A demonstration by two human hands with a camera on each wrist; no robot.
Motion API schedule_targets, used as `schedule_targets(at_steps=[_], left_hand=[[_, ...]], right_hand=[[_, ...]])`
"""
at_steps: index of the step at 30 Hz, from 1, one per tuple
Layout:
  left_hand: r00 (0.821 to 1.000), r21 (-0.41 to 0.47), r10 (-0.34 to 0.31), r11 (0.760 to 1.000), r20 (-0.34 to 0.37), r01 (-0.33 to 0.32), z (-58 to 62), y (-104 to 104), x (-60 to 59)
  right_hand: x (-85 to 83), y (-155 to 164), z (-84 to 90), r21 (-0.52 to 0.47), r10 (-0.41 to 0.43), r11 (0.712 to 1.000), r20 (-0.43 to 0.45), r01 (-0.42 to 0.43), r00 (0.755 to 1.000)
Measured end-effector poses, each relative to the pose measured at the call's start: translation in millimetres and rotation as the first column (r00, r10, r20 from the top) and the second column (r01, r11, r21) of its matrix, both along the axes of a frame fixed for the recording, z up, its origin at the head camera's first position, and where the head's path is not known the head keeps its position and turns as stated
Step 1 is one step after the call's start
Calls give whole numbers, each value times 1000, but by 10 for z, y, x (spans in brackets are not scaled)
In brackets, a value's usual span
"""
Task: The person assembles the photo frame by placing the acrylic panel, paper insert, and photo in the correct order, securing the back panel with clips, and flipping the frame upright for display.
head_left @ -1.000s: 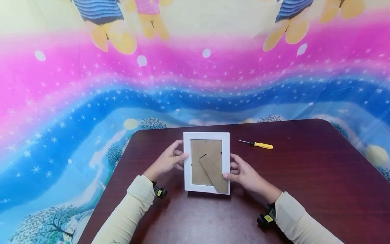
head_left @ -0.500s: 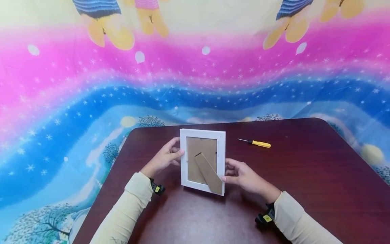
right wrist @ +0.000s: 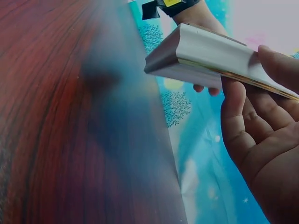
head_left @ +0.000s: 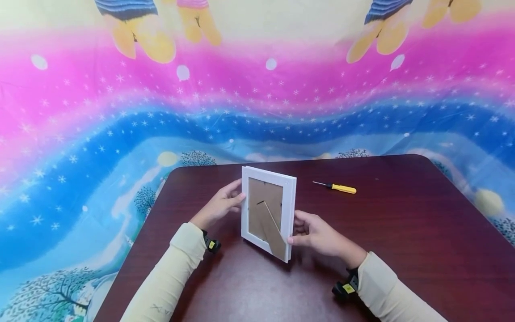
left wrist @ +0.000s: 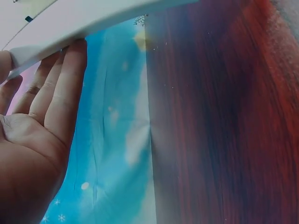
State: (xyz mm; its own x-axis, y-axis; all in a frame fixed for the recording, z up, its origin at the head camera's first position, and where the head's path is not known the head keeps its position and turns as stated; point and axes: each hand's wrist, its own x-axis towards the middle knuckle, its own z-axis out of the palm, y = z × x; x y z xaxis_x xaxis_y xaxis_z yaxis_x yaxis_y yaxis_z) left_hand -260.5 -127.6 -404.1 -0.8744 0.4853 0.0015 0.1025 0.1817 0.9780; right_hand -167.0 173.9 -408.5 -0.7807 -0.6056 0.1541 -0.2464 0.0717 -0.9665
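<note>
A white picture frame (head_left: 267,210) is lifted off the dark wooden table (head_left: 402,250), its brown cardboard back and fold-out stand (head_left: 271,230) facing me. My left hand (head_left: 220,206) holds the frame's left edge, thumb on the back and fingers behind. My right hand (head_left: 311,233) pinches the right edge near its lower corner. In the left wrist view the left hand's fingers (left wrist: 60,88) lie against the white frame (left wrist: 79,18). In the right wrist view the right hand's fingers (right wrist: 254,109) curl round the frame's edge (right wrist: 210,58).
A small screwdriver with a yellow handle (head_left: 339,188) lies on the table to the right of the frame. A bright cartoon-print cloth (head_left: 120,112) hangs behind and left of the table.
The frame has been raised from the table and turned, its right side swinging toward me so it looks narrower. Both hands kept their hold and rose with it.
</note>
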Motion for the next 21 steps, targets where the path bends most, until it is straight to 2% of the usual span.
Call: schedule_targets(at_steps=[4, 11, 21], left_hand=[[1000, 2, 5, 1000, 7, -5, 24, 45, -15], [1000, 23, 9, 1000, -2, -9, 62, 82, -25], [1000, 61, 5, 998, 4, -5, 81, 89, -33]], right_hand=[[24, -13, -3, 7, -39, 999, -15, 39, 999], [70, -60, -18, 43, -107, 993, -97, 111, 990], [132, -115, -24, 38, -126, 990, -131, 132, 983]])
